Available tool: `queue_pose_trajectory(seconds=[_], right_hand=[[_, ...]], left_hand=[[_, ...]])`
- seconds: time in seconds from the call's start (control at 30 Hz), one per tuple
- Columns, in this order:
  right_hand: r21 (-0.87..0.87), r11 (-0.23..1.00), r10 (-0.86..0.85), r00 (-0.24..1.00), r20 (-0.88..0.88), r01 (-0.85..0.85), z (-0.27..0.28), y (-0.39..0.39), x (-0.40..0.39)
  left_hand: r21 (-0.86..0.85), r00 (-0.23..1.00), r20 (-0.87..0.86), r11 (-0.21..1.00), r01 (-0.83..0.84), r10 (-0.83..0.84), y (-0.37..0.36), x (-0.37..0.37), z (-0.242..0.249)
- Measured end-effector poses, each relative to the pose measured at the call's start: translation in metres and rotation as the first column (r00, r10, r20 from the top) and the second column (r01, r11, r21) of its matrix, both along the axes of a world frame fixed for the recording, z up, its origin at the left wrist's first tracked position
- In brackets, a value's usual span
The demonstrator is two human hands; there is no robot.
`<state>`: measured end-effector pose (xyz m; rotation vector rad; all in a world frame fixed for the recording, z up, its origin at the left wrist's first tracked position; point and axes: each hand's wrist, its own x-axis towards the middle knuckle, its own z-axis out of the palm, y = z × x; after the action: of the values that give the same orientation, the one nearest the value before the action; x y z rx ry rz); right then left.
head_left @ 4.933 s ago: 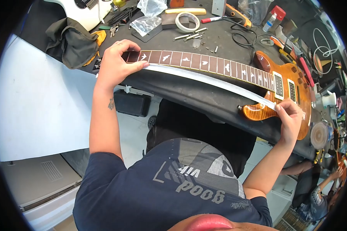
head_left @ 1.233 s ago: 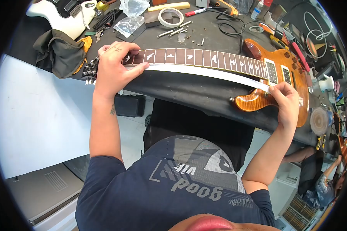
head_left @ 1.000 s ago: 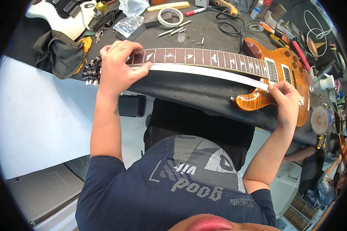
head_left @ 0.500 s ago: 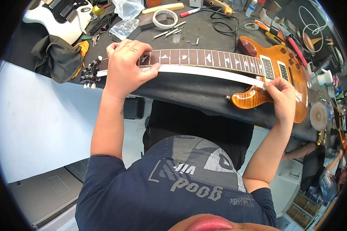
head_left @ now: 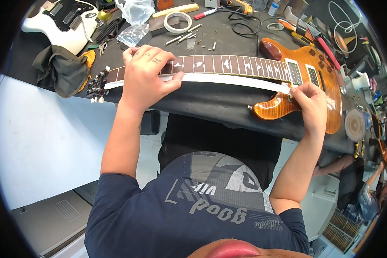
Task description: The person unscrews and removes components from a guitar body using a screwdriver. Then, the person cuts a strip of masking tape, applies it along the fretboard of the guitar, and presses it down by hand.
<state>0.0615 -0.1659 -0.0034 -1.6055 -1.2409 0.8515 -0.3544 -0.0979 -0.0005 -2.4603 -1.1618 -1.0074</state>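
An amber electric guitar [head_left: 271,109] lies on the dark bench, its fretboard [head_left: 210,64] without strings and its headstock at the left. White tape [head_left: 228,80] runs along the near edge of the neck. My left hand [head_left: 147,77] wraps over the neck near the headstock, its thumb pressing the tape at the near side and its fingers on the far side. At the body end, my right hand [head_left: 309,101] pinches the tape's right end between thumb and fingers, above the lower horn.
Beyond the neck lie a tape roll [head_left: 177,22], metal rods, a red marker [head_left: 205,14] and plastic bags. A white guitar [head_left: 60,26] and dark cloth [head_left: 62,71] are at the left. Cables and tools crowd the right. Another person [head_left: 367,195] is at the far right.
My left hand has slid slightly right along the neck, its thumb farther along the tape. The view has shifted a little; my right hand still holds the tape end.
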Motion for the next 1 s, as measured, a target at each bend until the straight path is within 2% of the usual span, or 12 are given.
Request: queue_pose_trajectory(seconds=[0.13, 0.53, 0.63, 0.73, 0.83, 1.0], right_hand=[[0.02, 1.0, 0.003, 0.999, 0.034, -0.004, -0.002, 0.001, 0.002], [0.011, 1.0, -0.012, 0.998, -0.059, 0.013, -0.002, -0.002, -0.002], [0.032, 0.999, -0.007, 0.999, -0.042, 0.008, -0.006, -0.001, 0.001], [0.049, 0.999, -0.001, 1.0, -0.011, 0.002, -0.008, -0.001, 0.002], [0.045, 0.999, -0.005, 1.0, -0.025, 0.006, -0.007, -0.002, 0.001], [0.066, 0.998, -0.024, 0.997, 0.074, 0.019, -0.005, -0.004, -0.003]], left_hand=[[-0.091, 0.999, 0.027, 0.996, 0.025, -0.022, -0.004, -0.003, 0.004], [-0.117, 0.998, 0.056, 0.992, 0.041, -0.034, -0.004, -0.004, 0.004], [-0.199, 0.992, 0.078, 0.974, 0.111, -0.097, -0.003, -0.015, 0.011], [-0.244, 0.994, 0.074, 0.965, 0.099, -0.083, -0.001, -0.022, 0.012], [-0.198, 0.993, 0.058, 0.973, 0.116, -0.106, 0.002, -0.022, 0.012], [-0.182, 0.996, 0.031, 0.979, 0.088, -0.084, 0.001, -0.012, 0.011]])
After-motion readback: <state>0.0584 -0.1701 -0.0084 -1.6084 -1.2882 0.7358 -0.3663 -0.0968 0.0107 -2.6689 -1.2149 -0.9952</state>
